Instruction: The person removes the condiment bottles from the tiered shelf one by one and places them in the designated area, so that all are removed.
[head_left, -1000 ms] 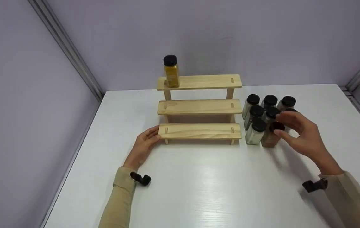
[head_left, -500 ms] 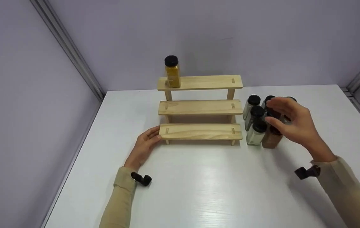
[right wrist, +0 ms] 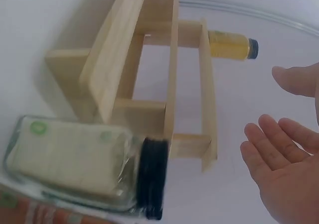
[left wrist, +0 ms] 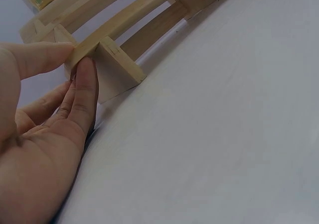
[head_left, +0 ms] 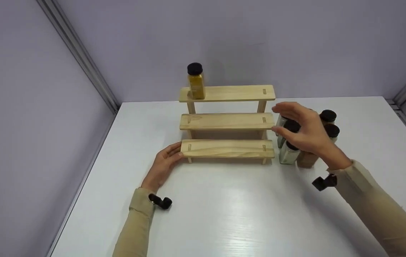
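Note:
A three-tier wooden shelf rack (head_left: 227, 121) stands on the white table in the head view. My left hand (head_left: 163, 165) pinches the left end of its lowest board; the left wrist view shows the thumb (left wrist: 47, 58) on top and fingers beneath. One black-capped spice jar (head_left: 197, 87) with yellow contents stands upright at the top tier's left end. My right hand (head_left: 306, 129) hovers over a cluster of spice jars just right of the rack, fingers spread apart from the thumb and holding nothing. It hides part of that cluster.
Near the front of the cluster are a pale-filled jar (head_left: 289, 156) and a reddish-brown one (head_left: 307, 160). Two more black caps show at the cluster's right, one on a jar (head_left: 331, 131). Walls rise behind the table (head_left: 203, 214) and at its left.
The right hand has moved left and away from the front jars, passing over the cluster towards the rack, and remains empty. My left hand keeps its hold on the lowest board.

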Demonstrator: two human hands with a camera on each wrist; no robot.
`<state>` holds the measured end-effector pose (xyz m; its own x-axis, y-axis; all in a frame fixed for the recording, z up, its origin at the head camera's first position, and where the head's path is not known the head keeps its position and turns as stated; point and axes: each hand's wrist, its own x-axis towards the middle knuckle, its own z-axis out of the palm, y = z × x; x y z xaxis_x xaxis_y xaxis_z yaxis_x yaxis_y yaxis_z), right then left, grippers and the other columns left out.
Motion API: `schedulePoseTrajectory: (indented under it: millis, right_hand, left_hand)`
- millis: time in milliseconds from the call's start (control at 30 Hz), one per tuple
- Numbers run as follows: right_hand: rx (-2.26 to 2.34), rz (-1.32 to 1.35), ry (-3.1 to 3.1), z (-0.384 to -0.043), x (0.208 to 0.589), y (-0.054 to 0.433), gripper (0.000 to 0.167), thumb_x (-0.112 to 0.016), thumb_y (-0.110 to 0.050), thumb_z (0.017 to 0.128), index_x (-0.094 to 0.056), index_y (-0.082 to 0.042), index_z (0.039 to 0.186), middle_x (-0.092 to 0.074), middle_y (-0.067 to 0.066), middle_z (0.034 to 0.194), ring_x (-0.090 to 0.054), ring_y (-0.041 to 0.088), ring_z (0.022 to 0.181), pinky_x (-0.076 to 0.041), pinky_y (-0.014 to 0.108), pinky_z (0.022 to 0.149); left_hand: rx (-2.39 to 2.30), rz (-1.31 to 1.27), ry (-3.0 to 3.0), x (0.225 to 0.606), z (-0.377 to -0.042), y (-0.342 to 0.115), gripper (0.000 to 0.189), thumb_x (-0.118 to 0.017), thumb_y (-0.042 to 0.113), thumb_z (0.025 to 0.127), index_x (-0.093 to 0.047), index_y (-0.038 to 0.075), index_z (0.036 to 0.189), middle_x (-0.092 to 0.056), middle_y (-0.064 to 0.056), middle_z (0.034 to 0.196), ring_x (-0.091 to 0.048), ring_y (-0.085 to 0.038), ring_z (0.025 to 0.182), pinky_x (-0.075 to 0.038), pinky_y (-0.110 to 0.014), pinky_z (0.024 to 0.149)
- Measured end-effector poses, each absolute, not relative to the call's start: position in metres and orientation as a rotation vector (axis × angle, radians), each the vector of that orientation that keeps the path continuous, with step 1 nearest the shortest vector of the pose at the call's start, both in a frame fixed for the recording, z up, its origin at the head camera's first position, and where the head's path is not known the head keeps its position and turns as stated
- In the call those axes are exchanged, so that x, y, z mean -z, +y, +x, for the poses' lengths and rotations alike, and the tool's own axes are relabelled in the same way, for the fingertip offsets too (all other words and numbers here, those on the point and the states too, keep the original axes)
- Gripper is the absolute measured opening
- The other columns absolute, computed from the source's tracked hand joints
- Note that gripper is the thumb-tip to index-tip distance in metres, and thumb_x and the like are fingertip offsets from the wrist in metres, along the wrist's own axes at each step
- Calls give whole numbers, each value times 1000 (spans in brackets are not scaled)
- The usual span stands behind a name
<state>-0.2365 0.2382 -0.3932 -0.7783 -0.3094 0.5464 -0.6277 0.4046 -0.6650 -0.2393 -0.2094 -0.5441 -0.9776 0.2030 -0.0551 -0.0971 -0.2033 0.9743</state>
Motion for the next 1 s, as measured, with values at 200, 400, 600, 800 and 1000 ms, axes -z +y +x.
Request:
schedulePoseTrajectory:
  millis: [200, 400, 600, 800, 1000]
  right_hand:
    - [-1348, 899, -2292, -250, 377, 212, 53, -85, -2, 90, -65, 3, 138, -72, 13, 133, -67, 25, 128, -52, 28, 114]
    - [-1406, 928, -2280, -268, 364, 186, 54, -86, -4, 90, -64, 3, 139, -71, 17, 132, -68, 31, 127, -53, 34, 115]
    - [-1467, 913, -2304, -287, 360, 163, 57, -87, -8, 91, -62, 3, 141, -69, 23, 135, -66, 32, 130, -51, 37, 116]
    - [-1538, 889, -2328, -303, 356, 144, 56, -85, -12, 94, -61, 1, 143, -67, 21, 138, -63, 32, 133, -49, 36, 119]
    - [-1585, 841, -2354, -318, 353, 124, 61, -85, -18, 94, -59, -1, 147, -66, 15, 142, -61, 30, 136, -47, 36, 121]
  left_hand:
    - [-2297, 143, 1841, 542, -239, -210, 52, -63, 3, 107, -48, -3, 156, -51, -23, 159, -58, -25, 139, -52, -32, 116]
    - [-2288, 143, 1856, 540, -239, -208, 53, -62, 3, 107, -46, -3, 157, -50, -23, 160, -57, -25, 140, -52, -31, 115]
    - [-2276, 131, 1852, 540, -242, -208, 54, -62, 4, 107, -45, -2, 159, -48, -21, 160, -56, -25, 140, -52, -29, 114]
    - [-2279, 123, 1856, 539, -242, -207, 55, -61, 3, 108, -44, -3, 159, -48, -23, 160, -56, -24, 140, -52, -28, 113]
    - [-2287, 109, 1855, 539, -240, -207, 54, -62, 3, 107, -44, -4, 158, -49, -23, 160, -56, -25, 140, -52, -27, 113]
